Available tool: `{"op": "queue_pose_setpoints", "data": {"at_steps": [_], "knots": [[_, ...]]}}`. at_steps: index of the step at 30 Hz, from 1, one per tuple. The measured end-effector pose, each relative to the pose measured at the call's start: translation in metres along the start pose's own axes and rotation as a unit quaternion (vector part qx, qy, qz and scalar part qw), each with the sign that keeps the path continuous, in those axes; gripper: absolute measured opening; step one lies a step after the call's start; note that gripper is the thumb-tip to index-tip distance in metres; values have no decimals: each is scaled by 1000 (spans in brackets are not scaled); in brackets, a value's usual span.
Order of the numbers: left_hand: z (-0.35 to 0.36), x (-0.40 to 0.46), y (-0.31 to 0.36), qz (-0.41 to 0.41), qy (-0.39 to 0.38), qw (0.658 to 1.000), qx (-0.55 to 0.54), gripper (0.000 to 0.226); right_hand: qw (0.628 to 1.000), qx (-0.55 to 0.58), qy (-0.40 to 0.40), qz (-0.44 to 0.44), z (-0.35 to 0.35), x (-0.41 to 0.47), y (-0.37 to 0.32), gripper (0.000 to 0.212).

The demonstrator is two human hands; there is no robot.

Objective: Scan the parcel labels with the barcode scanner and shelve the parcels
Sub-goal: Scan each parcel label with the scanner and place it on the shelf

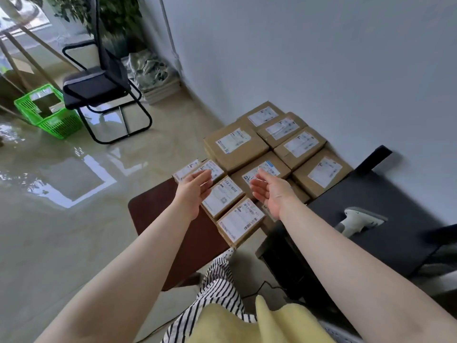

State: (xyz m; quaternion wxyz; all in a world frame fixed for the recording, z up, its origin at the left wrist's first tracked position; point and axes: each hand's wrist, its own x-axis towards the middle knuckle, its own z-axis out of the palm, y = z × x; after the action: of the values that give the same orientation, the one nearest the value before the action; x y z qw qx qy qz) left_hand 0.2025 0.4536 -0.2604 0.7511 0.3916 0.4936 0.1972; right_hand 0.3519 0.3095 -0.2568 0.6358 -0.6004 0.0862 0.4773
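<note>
Several brown cardboard parcels with white labels lie in a cluster by the wall; a large one (235, 147) is at the back, a small one (239, 222) nearest me. My left hand (191, 191) and my right hand (270, 191) are stretched out over the small parcels, palms facing each other, fingers straight, holding nothing. Between them lies a small parcel (222, 196). The white barcode scanner (358, 220) lies on a black table (395, 233) to the right, untouched.
A dark red stool (158, 219) carries the small parcels. A black chair (99, 87) and a green basket (47, 110) stand on the glossy floor at the left. The white wall runs behind the parcels.
</note>
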Motion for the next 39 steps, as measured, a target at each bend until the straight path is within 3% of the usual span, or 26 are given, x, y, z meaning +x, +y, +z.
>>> {"op": "queue_pose_setpoints", "data": {"at_steps": [7, 12, 21, 23, 28, 36, 39], "knots": [[36, 135, 47, -9, 12, 991, 136, 72, 993, -8, 113, 20, 28, 109, -52, 37], [43, 227, 65, -26, 11, 978, 207, 79, 985, -7, 161, 63, 52, 178, -65, 37], [57, 342, 63, -2, 6, 913, 408, 93, 951, -24, 262, 164, 67, 245, -59, 68], [52, 360, 58, -11, -9, 903, 430, 90, 944, -21, 283, 168, 74, 258, -52, 70], [49, 371, 46, -11, -49, 894, 445, 47, 938, -6, 310, 155, 85, 274, -40, 70], [33, 356, 59, -3, -30, 888, 459, 42, 943, -14, 310, 117, 100, 263, -38, 70], [31, 348, 73, 4, -16, 901, 434, 39, 948, -24, 307, 79, 110, 255, -45, 69]]}}
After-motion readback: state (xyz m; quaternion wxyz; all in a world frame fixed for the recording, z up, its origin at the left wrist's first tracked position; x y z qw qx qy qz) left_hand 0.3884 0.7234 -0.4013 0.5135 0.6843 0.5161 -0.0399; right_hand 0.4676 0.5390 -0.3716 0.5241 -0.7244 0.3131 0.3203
